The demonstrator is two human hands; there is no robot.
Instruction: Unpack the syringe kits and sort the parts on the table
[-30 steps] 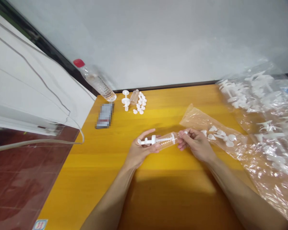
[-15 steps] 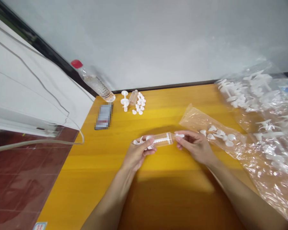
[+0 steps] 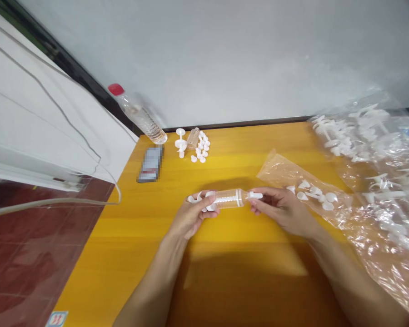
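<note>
Clear tube (image 3: 226,199) lies sideways between the two hands, above the near-middle of the yellow table (image 3: 122,245); tube is the landmark for all places below; ribbed white shaft and a white ring show through its wall; left hand (image 3: 191,213) grips the tube's left end, thumb on the near top side, other fingers curled around and under, pinching the white collar (image 3: 210,200); white handle (image 3: 192,198) pokes out left of the tube, partly hidden by that thumb; right hand (image 3: 284,209) is at the tube's narrow right end, thumb and index finger pinching around the white tip (image 3: 255,195), remaining fingers bent in behind, partly hidden; whether tip is fully seated, cannot tell.

Right of the tube, just past the right hand, a flat clear bag (image 3: 276,168) with small white pieces (image 3: 327,200); farther right of the tube, big crinkled bags (image 3: 364,131) with many white parts; beyond the tube, toward the wall (image 3: 225,59), a cluster of small white caps (image 3: 202,147), a second clear tube (image 3: 192,138) and a white plunger (image 3: 180,143); left of and beyond the tube, a blurred-out phone (image 3: 151,163) and a red-capped bottle (image 3: 143,120); well left of the tube, a pale cable (image 3: 71,202).
</note>
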